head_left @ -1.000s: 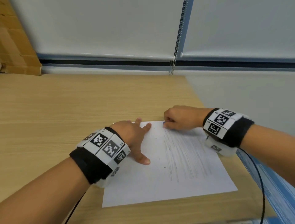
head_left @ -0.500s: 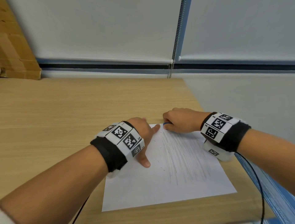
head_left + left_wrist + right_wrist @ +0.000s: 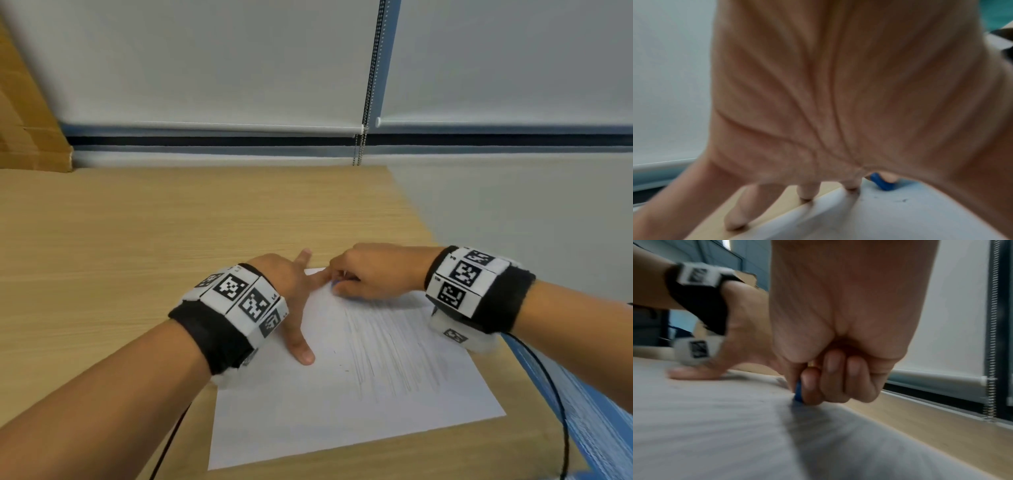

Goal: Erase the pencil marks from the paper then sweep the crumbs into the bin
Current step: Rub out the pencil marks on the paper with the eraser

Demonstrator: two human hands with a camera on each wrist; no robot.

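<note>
A white sheet of paper (image 3: 308,411) lies near the desk's right front corner, with grey pencil strokes (image 3: 387,349) down its right half. My left hand (image 3: 298,301) presses flat on the sheet's upper left, fingers spread and straight, thumb pointing toward me. My right hand (image 3: 366,277) pinches a small blue eraser (image 3: 798,391) and holds its tip on the paper's top edge, right beside my left fingertips. The eraser (image 3: 881,181) also shows past my left palm. A few dark crumbs (image 3: 346,370) dot the sheet. No bin is in view.
The wooden desk (image 3: 137,240) stretches bare to the left and back. Its right edge (image 3: 534,359) runs close to the paper. A cardboard box (image 3: 24,120) stands at the far left, and window blinds with a bead chain (image 3: 366,85) hang behind.
My left hand slid up the sheet toward its top edge, close to my right hand. The right hand stayed at the top edge with the eraser.
</note>
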